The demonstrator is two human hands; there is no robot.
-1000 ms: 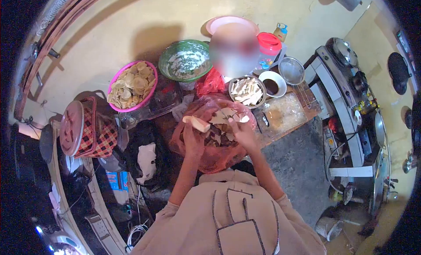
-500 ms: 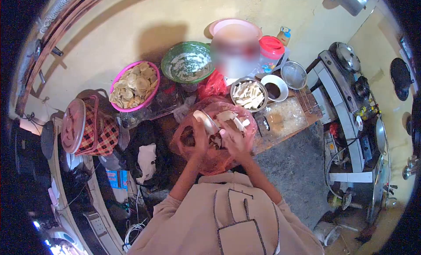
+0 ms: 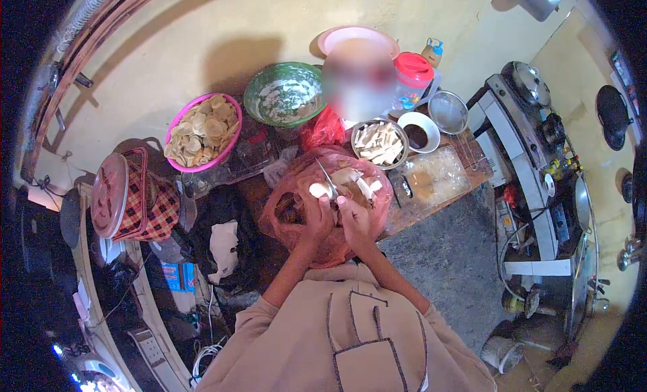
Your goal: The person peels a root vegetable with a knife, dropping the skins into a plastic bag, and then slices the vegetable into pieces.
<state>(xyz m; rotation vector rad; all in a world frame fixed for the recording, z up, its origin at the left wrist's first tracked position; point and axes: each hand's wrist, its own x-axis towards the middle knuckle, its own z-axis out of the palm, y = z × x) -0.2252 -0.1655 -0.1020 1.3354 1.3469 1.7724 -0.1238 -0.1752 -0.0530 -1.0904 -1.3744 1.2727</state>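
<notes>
Okay, biggest first: wooden table [image 3: 410, 215] in front of the person, loaded with stuff along the wall side. On the near part, right by the body, an open red plastic bag [image 3: 335, 250], pale pieces [image 3: 347, 175] inside, some darker bits too. Back of table, green basin [image 3: 259, 105] with white residue. Left of it, pink basket [image 3: 236, 139] heaped with pale round slices [image 3: 207, 127]. Clear tray [image 3: 448, 169] lies flat right of the bag. Just behind the tray, metal bowl [image 3: 404, 156] full of pale strips [image 3: 379, 144], white bowl [image 3: 433, 130] next to it, dark contents. Behind those, container with red lid [image 3: 413, 65]; patch to its left blurred out.

Hands next, both over the bag, close together. Left hand [image 3: 320, 220]: curled, gripping a pale chunk [image 3: 319, 190], white end poking out above the thumb. Right hand [image 3: 355, 222]: fingers folded in, thumb near the base of the knife [image 3: 325, 172]. Blade tilts up-left beside the chunk, over the bag. Handle hidden, can't tell if the right hand has it.
</notes>
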